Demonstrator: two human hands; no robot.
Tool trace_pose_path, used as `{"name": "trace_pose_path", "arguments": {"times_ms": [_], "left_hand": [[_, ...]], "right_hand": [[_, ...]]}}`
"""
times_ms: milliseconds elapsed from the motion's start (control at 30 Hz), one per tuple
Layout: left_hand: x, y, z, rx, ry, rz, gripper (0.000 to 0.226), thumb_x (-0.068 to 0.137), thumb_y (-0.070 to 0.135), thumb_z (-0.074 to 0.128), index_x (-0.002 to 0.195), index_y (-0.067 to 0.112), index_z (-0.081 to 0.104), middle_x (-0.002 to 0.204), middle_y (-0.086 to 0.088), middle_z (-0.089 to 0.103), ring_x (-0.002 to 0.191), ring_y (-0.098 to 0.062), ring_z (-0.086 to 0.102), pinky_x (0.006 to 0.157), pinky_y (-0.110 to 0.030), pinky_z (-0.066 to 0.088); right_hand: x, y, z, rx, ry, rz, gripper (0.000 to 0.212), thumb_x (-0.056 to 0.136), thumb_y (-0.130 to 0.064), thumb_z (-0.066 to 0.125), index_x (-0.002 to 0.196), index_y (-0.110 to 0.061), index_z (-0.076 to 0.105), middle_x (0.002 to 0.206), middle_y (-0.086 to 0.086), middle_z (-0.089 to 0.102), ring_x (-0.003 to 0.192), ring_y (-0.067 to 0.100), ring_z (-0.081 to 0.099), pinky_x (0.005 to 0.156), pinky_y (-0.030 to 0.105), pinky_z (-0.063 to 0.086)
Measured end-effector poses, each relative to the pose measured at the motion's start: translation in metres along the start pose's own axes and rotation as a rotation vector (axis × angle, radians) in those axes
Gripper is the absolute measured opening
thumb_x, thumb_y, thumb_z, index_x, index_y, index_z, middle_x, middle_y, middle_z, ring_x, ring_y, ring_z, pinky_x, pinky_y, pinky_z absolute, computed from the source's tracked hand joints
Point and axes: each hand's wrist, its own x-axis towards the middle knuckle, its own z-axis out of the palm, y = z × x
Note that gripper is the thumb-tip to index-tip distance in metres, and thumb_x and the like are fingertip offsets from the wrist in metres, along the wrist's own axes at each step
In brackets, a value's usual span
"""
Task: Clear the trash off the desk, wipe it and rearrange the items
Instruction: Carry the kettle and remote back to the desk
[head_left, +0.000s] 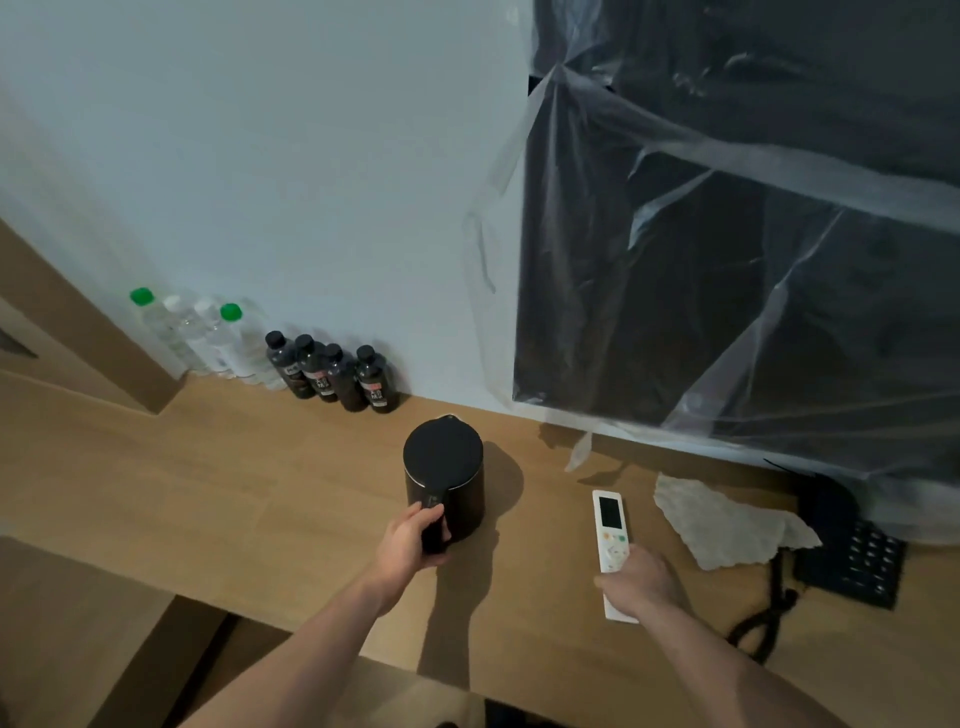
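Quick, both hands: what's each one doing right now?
Left hand: closed on the black kettle handle.
Right hand: resting on the white remote; grip cannot be told.

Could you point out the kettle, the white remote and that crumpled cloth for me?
kettle (443, 457), head view, on its flat black lid.
white remote (609, 512), head view, on its dark screen.
crumpled cloth (727, 525), head view, on the middle of the cloth.

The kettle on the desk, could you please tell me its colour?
Black, lid and body alike; the kettle shows best in the head view.

Both forearms are bare to the hands (no sleeves showing): left hand (415, 540), right hand (641, 577).
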Motion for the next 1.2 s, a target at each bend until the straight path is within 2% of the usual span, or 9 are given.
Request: {"name": "trace_pose_path", "arguments": {"times_ms": [167,367,633,733,833,933,1000,1100,1200], "left_hand": [[0.037,0.010,0.007,-0.086,0.002,-0.016,0.044,0.112,0.039,0.038,0.105,0.004,0.062,0.088,-0.013,0.061,0.091,-0.025,0.060,0.098,-0.055,0.058],[0.069,0.029,0.026,-0.136,0.028,-0.063,0.040,0.112,0.035,0.040,0.113,0.001,0.061,0.094,-0.020,0.061,0.097,-0.031,0.061,0.095,-0.054,0.059],[0.090,0.051,0.033,-0.040,0.056,-0.038,0.046,0.111,0.041,0.041,0.096,0.005,0.065,0.097,-0.014,0.064,0.103,-0.029,0.063,0.096,-0.055,0.058],[0.088,0.050,0.030,0.056,0.065,-0.023,0.046,0.110,0.046,0.039,0.101,0.010,0.066,0.102,-0.007,0.066,0.106,-0.026,0.063,0.098,-0.051,0.058],[0.075,0.045,0.027,0.282,0.080,0.046,0.059,0.101,0.066,0.036,0.130,0.020,0.061,0.120,-0.003,0.067,0.114,-0.023,0.063,0.106,-0.050,0.051],[0.041,0.033,0.018,0.653,0.111,0.224,0.061,0.102,0.064,0.037,0.144,0.022,0.047,0.138,0.003,0.048,0.126,-0.020,0.052,0.111,-0.043,0.043],[0.005,0.024,0.012,0.768,0.070,0.351,0.066,0.102,0.065,0.037,0.156,0.027,0.032,0.148,0.011,0.036,0.134,-0.012,0.045,0.115,-0.040,0.040],[-0.048,0.006,0.000,0.873,-0.007,0.484,0.066,0.100,0.069,0.036,0.157,0.035,0.032,0.154,0.018,0.030,0.133,-0.008,0.045,0.116,-0.034,0.039],[-0.088,-0.016,-0.016,0.988,-0.131,0.512,0.055,0.101,0.066,0.040,0.151,0.044,0.034,0.158,0.023,0.023,0.139,-0.006,0.039,0.118,-0.034,0.038]], "right_hand": [[0.040,-0.018,-0.001,-0.075,0.014,0.018,0.051,0.071,-0.039,0.074,0.116,-0.020,0.061,0.113,0.001,0.064,0.098,0.022,0.066,0.075,0.032,0.058],[0.062,-0.036,-0.003,-0.140,0.061,0.005,0.066,0.084,-0.036,0.079,0.138,-0.016,0.047,0.136,0.008,0.051,0.116,0.025,0.061,0.074,0.030,0.045],[0.079,-0.053,-0.005,-0.091,0.102,-0.020,0.068,0.085,-0.016,0.079,0.141,-0.014,0.040,0.141,0.014,0.045,0.124,0.033,0.056,0.092,0.039,0.053],[0.075,-0.052,0.000,-0.047,0.102,-0.014,0.079,0.083,-0.015,0.082,0.148,-0.016,0.036,0.143,0.014,0.043,0.127,0.033,0.053,0.097,0.042,0.055],[0.056,-0.046,0.005,-0.048,0.064,-0.039,0.082,0.088,-0.017,0.077,0.156,-0.017,0.030,0.150,0.011,0.037,0.134,0.031,0.048,0.106,0.042,0.051],[0.026,-0.040,0.006,-0.099,-0.026,-0.107,0.077,0.095,-0.015,0.066,0.161,-0.019,0.027,0.162,0.003,0.024,0.142,0.025,0.043,0.110,0.035,0.045],[0.000,-0.035,0.005,-0.135,-0.083,-0.150,0.073,0.099,-0.018,0.061,0.163,-0.020,0.027,0.170,-0.002,0.014,0.151,0.022,0.033,0.116,0.034,0.038],[-0.042,-0.025,0.004,-0.108,-0.145,-0.225,0.071,0.102,-0.030,0.061,0.164,-0.024,0.027,0.174,-0.005,0.007,0.159,0.018,0.017,0.125,0.033,0.022],[-0.094,-0.014,0.007,-0.039,-0.118,-0.311,0.071,0.101,-0.034,0.065,0.163,-0.030,0.030,0.173,-0.006,0.013,0.159,0.018,0.016,0.128,0.037,0.020]]}}
